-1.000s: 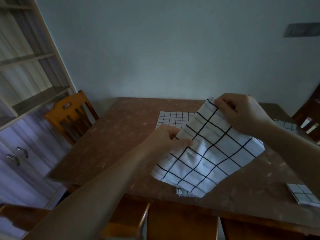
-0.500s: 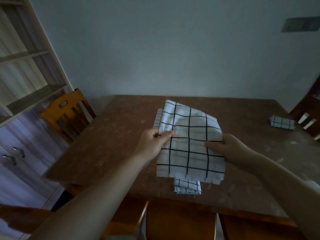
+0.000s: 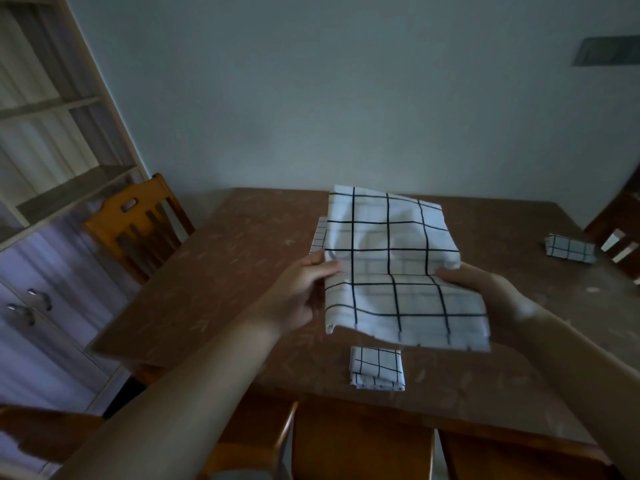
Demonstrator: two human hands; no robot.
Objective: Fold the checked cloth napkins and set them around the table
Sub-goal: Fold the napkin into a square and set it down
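Two folded napkins lie on the table (image 3: 221, 271): one (image 3: 377, 372) at the near edge, another (image 3: 569, 249) far right; a wooden chair (image 3: 138, 225) stands left. The held napkin (image 3: 394, 268) hangs above the table, long axis running away from the person. Left hand (image 3: 301, 292) and right hand (image 3: 485, 289) pinch its side edges at mid-length.

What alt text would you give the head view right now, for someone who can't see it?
Two hands, the left hand and right hand, hold a partly folded checked napkin by its side edges above a brown table. A small folded napkin lies near the table's front edge, another folded napkin at the far right.
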